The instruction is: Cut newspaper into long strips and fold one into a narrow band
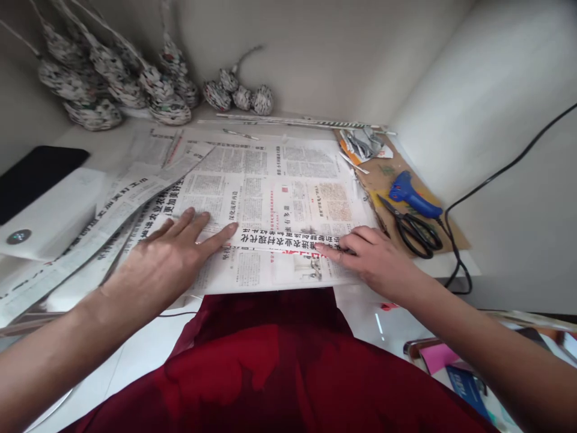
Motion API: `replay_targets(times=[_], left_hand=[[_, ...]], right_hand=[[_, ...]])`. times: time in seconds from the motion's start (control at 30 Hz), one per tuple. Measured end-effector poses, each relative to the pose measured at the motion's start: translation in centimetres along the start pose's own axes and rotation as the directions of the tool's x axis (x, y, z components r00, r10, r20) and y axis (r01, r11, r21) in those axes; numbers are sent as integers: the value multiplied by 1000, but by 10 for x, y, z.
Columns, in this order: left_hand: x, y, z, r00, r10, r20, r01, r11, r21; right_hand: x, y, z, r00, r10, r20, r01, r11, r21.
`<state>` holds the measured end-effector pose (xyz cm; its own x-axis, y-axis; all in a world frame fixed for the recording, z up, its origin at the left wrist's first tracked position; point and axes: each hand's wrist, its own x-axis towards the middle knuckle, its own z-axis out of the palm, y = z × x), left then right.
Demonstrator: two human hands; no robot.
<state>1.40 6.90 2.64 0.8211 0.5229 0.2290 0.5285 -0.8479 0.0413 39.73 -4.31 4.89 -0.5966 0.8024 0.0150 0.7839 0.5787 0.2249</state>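
Observation:
A newspaper sheet (252, 174) lies spread on the table, and along its near part runs a narrow newspaper strip (265, 239) with large black characters. My left hand (174, 249) rests flat on the paper at the strip's left end, fingers spread and thumb stretched toward the middle. At the strip's right end, my right hand (372, 255) presses down, its thumb stretched out along the paper and its other fingers bent. The undersides of both hands are hidden.
Long cut newspaper strips (112, 222) lie at the left beside a white device (49, 204). On cardboard (444, 231) at the right are black-handled scissors (417, 231) and a blue glue gun (412, 193) with its cord. Woven paper gourds (164, 96) and thin paper rods (297, 122) line the back.

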Motion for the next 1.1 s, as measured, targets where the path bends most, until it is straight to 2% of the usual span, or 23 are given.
replay_targets(times=[0.07, 0.17, 0.33, 0.47, 0.57, 0.67, 0.73, 0.83, 1.0, 1.1], left_hand=[[2, -1, 2, 998, -27, 51, 23, 996, 82], [7, 2, 4, 997, 23, 72, -26, 999, 34], [18, 23, 4, 989, -111, 98, 104, 992, 70], [29, 41, 10, 987, -153, 58, 146, 984, 104], [33, 48, 13, 983, -173, 60, 166, 980, 108], [33, 49, 15, 979, -194, 67, 185, 976, 112], [32, 48, 15, 981, -186, 59, 179, 977, 115], [32, 47, 16, 984, -165, 61, 156, 980, 125], [32, 49, 12, 982, -175, 69, 164, 977, 137], [32, 50, 12, 980, -186, 67, 177, 976, 123]], right_hand=[[1, 0, -1, 1000, 18, 15, -18, 1000, 9], [1, -1, -1, 998, 62, 4, -62, 998, 32], [0, -2, 4, 994, 100, -51, -98, 994, 48], [0, -7, 4, 987, 151, -47, -147, 986, 73], [6, -16, 3, 965, 246, -88, -241, 968, 65], [15, -29, 6, 924, 327, -197, -318, 945, 76], [18, -35, 9, 911, 317, -263, -300, 948, 105], [19, -39, 14, 918, 238, -318, -212, 971, 113], [16, -34, 13, 950, 118, -287, -105, 993, 60], [17, -32, 11, 952, 61, -301, -56, 998, 24]])
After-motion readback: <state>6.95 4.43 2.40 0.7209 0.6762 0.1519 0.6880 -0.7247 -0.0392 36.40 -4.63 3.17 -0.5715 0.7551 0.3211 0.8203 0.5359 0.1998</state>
